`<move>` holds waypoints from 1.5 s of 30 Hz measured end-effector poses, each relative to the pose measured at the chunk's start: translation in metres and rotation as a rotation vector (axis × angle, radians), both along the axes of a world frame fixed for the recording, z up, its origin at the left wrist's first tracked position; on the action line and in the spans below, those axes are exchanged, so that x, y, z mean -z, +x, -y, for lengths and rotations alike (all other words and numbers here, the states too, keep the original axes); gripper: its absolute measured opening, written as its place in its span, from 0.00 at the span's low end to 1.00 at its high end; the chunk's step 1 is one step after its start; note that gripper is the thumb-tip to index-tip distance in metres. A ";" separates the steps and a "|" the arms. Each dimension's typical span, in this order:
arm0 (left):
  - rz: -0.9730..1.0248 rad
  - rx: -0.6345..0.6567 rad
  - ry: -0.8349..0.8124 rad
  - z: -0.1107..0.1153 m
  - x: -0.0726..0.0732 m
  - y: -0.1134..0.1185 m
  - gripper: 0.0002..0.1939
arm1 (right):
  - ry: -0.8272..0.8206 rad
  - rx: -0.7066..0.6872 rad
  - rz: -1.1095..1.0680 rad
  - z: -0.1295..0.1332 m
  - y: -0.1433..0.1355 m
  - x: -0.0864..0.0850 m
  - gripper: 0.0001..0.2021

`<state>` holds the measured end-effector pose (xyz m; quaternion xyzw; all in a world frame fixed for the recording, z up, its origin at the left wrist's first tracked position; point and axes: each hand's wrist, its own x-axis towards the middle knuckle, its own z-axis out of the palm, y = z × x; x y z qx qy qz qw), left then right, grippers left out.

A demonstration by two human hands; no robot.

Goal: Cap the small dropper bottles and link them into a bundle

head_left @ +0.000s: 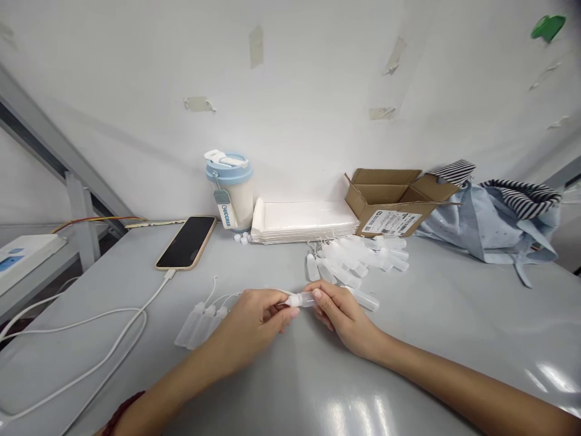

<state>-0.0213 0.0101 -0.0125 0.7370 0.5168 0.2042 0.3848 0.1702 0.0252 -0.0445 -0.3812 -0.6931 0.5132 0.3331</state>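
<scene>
Held level above the table, a small translucent dropper bottle (307, 299) spans the gap between my hands. My right hand (344, 316) pinches its body between thumb and fingers. At its white tip end, my left hand (263, 316) is closed with thumb and fingers, partly covering the tip. A thin white strap shows just above the left fingers. Several similar bottles (200, 324) with loose straps lie side by side left of my left hand. A pile of more bottles (347, 257) lies beyond my right hand, and one bottle (365, 299) rests just behind it.
A phone (187, 242) on a charging cable (136, 315) lies at left. Along the wall stand a blue-lidded cup (236, 194), small white caps (243, 238), a stack of white padded envelopes (304, 223), an open cardboard box (394, 206) and a blue cloth bag (490, 224).
</scene>
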 end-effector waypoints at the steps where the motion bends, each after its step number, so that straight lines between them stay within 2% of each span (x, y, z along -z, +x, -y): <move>1: -0.017 0.010 0.045 0.000 0.001 0.000 0.13 | -0.007 -0.009 -0.001 0.000 0.000 0.001 0.19; 4: -0.056 0.022 0.126 -0.001 0.003 0.001 0.12 | -0.004 -0.022 -0.005 0.000 -0.001 0.002 0.19; 10: -0.003 0.010 -0.065 0.000 -0.007 0.001 0.21 | 0.076 0.020 0.024 0.004 -0.001 0.002 0.17; 12: -0.013 0.010 -0.059 0.001 -0.007 0.001 0.21 | 0.106 0.022 0.047 0.003 -0.001 0.002 0.17; 14: -0.066 0.031 0.070 0.001 -0.003 0.001 0.19 | 0.113 0.023 0.061 0.003 -0.001 0.002 0.18; 17: -0.094 0.096 0.349 0.001 0.007 0.000 0.13 | 0.104 0.029 0.070 0.002 -0.001 0.001 0.19; 19: -0.085 0.114 0.423 0.001 0.011 -0.001 0.11 | 0.105 0.034 0.073 0.002 -0.002 0.001 0.19; 22: -0.102 0.055 0.286 0.000 0.007 -0.001 0.11 | 0.125 0.033 0.070 0.002 -0.001 0.000 0.18; 25: -0.078 0.022 0.114 -0.001 -0.003 -0.001 0.18 | 0.149 0.040 0.057 0.003 -0.001 0.000 0.17; 29: -0.075 0.024 0.041 0.001 -0.009 0.001 0.22 | 0.165 0.035 0.064 0.003 -0.001 0.001 0.17; 31: -0.096 0.043 0.113 0.002 -0.005 0.001 0.21 | 0.162 0.032 0.076 0.003 -0.001 0.000 0.18; 35: -0.112 0.114 0.448 0.003 0.007 -0.001 0.15 | 0.140 0.030 0.083 0.002 -0.001 0.000 0.20; 37: -0.112 0.131 0.504 0.003 0.009 -0.002 0.13 | 0.135 0.032 0.078 0.002 0.000 0.001 0.19; 40: -0.103 0.107 0.350 0.002 0.003 -0.002 0.12 | 0.138 0.038 0.067 0.003 0.000 0.001 0.18; 43: -0.117 0.075 0.197 0.001 -0.004 -0.001 0.20 | 0.161 0.040 0.064 0.004 0.000 0.001 0.18; 45: -0.120 0.075 0.184 0.001 -0.005 0.000 0.22 | 0.168 0.031 0.070 0.004 -0.001 0.001 0.18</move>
